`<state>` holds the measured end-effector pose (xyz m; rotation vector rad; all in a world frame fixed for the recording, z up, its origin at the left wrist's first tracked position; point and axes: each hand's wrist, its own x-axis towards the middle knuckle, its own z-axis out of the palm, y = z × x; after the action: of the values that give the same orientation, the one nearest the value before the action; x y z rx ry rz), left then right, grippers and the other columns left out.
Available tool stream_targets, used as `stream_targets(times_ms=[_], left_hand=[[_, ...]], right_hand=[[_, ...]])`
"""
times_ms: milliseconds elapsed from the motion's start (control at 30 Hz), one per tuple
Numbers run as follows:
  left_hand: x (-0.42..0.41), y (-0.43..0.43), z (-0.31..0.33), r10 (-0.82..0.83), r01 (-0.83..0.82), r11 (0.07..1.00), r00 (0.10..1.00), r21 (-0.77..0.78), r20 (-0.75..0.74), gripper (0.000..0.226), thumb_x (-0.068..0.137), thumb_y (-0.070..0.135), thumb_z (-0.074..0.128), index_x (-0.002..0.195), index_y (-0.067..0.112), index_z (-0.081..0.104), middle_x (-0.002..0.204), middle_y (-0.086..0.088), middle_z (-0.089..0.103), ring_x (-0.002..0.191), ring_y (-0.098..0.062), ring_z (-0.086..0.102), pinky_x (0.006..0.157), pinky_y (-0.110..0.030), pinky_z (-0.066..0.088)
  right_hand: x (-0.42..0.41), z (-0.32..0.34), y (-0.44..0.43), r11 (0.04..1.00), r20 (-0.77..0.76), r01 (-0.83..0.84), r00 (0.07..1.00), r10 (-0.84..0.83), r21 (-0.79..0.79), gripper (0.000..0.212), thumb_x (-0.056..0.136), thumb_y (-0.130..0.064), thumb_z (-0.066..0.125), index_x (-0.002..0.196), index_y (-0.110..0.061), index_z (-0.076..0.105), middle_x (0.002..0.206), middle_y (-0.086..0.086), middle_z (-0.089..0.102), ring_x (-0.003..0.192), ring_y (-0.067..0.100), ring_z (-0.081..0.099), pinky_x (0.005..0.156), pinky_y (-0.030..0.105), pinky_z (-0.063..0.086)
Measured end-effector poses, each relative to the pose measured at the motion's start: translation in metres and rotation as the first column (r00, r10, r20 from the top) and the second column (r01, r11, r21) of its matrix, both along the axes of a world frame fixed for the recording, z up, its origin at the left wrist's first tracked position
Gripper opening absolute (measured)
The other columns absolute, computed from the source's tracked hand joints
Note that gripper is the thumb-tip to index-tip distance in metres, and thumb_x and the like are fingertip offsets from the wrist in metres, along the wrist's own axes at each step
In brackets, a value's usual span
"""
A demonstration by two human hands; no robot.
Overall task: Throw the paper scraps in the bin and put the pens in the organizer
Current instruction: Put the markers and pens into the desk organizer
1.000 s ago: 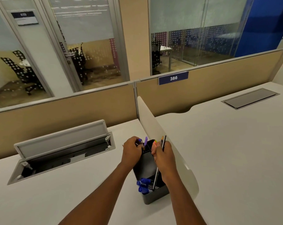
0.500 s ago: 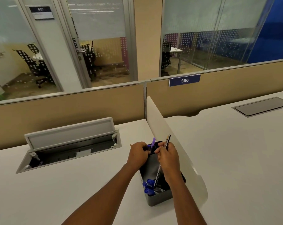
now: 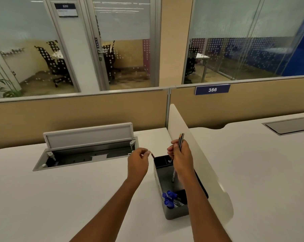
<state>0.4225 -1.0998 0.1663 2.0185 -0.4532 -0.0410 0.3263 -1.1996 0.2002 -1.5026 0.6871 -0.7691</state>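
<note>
A dark grey organizer [image 3: 176,213] stands on the white desk against a low white divider. Blue-capped markers [image 3: 169,198] lie in its near compartment. My right hand [image 3: 181,156] is over the far half of the organizer, closed on two thin pens [image 3: 181,139] held nearly upright, their lower ends down inside the box. My left hand [image 3: 139,160] hovers just left of the organizer's far corner with its fingers pinched on a short thin pen end [image 3: 152,155]; the rest of it is hidden. No paper scraps or bin are in view.
An open cable tray with a raised grey lid [image 3: 88,137] is sunk in the desk [image 3: 69,198] to the left. The white divider [image 3: 200,154] runs along the organizer's right side. A tan partition [image 3: 78,116] closes off the back.
My left hand has drawn back left, off the organizer's far compartment, and the purple pen no longer shows there. My right hand has lifted slightly with its pens. The camera has swung left.
</note>
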Motion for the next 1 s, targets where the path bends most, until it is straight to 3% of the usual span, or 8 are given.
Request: stream_targets(times_ms=[133, 267, 433, 567, 700, 1000], left_hand=[[0.005, 0.019, -0.007, 0.076, -0.080, 0.996, 0.993, -0.043, -0.090, 0.023, 0.092, 0.019, 0.056, 0.107, 0.005, 0.066, 0.103, -0.012, 0.070, 0.084, -0.012, 0.058, 0.077, -0.023, 0.045], [0.007, 0.036, -0.017, 0.103, -0.111, 0.992, 0.987, -0.054, -0.123, 0.021, 0.092, 0.018, 0.058, 0.105, 0.005, 0.067, 0.101, -0.011, 0.070, 0.082, -0.012, 0.057, 0.075, -0.022, 0.044], [0.011, 0.058, -0.033, 0.139, -0.147, 0.989, 0.976, -0.035, -0.168, 0.020, 0.092, 0.015, 0.057, 0.104, 0.004, 0.067, 0.103, -0.012, 0.070, 0.085, -0.013, 0.058, 0.077, -0.022, 0.045], [0.013, 0.069, -0.043, 0.164, -0.170, 0.985, 0.971, -0.024, -0.173, 0.018, 0.091, 0.014, 0.057, 0.103, 0.004, 0.067, 0.102, -0.011, 0.070, 0.085, -0.013, 0.058, 0.077, -0.022, 0.044], [0.014, 0.073, -0.051, 0.175, -0.181, 0.983, 0.965, -0.011, -0.194, 0.019, 0.091, 0.016, 0.058, 0.103, 0.003, 0.066, 0.102, -0.012, 0.070, 0.086, -0.013, 0.057, 0.078, -0.022, 0.044], [0.015, 0.075, -0.062, 0.173, -0.175, 0.985, 0.962, 0.011, -0.212, 0.019, 0.091, 0.014, 0.059, 0.105, 0.003, 0.066, 0.105, -0.012, 0.069, 0.087, -0.012, 0.057, 0.080, -0.021, 0.044]], right_hand=[[0.018, 0.006, 0.004, 0.998, 0.085, -0.049, 0.995, 0.052, -0.032, 0.017, 0.104, -0.017, 0.036, 0.106, -0.020, 0.053, 0.082, 0.001, 0.062, 0.079, 0.012, 0.061, 0.079, 0.023, 0.052], [0.035, 0.005, 0.005, 0.996, 0.136, -0.077, 0.987, 0.083, -0.042, 0.019, 0.104, -0.019, 0.035, 0.113, -0.017, 0.052, 0.075, 0.002, 0.053, 0.069, 0.009, 0.051, 0.067, 0.019, 0.048], [0.053, -0.006, -0.003, 0.997, 0.136, -0.083, 0.987, 0.081, 0.007, 0.019, 0.103, -0.026, 0.040, 0.101, -0.011, 0.052, 0.069, 0.000, 0.044, 0.062, 0.010, 0.041, 0.062, 0.020, 0.041], [0.066, -0.019, -0.006, 0.994, 0.106, -0.108, 0.989, 0.107, 0.001, 0.020, 0.103, -0.023, 0.041, 0.091, -0.021, 0.057, 0.070, -0.001, 0.047, 0.065, 0.010, 0.043, 0.065, 0.020, 0.042], [0.072, -0.037, -0.008, 0.991, 0.065, -0.132, 0.989, 0.132, -0.010, 0.021, 0.103, -0.024, 0.041, 0.091, -0.023, 0.058, 0.069, -0.002, 0.049, 0.063, 0.007, 0.045, 0.056, 0.014, 0.045], [0.068, -0.069, -0.012, 0.982, -0.089, -0.182, 0.980, 0.177, -0.050, 0.019, 0.101, -0.020, 0.047, 0.104, -0.010, 0.062, 0.080, 0.000, 0.065, 0.077, 0.010, 0.061, 0.076, 0.018, 0.051]])
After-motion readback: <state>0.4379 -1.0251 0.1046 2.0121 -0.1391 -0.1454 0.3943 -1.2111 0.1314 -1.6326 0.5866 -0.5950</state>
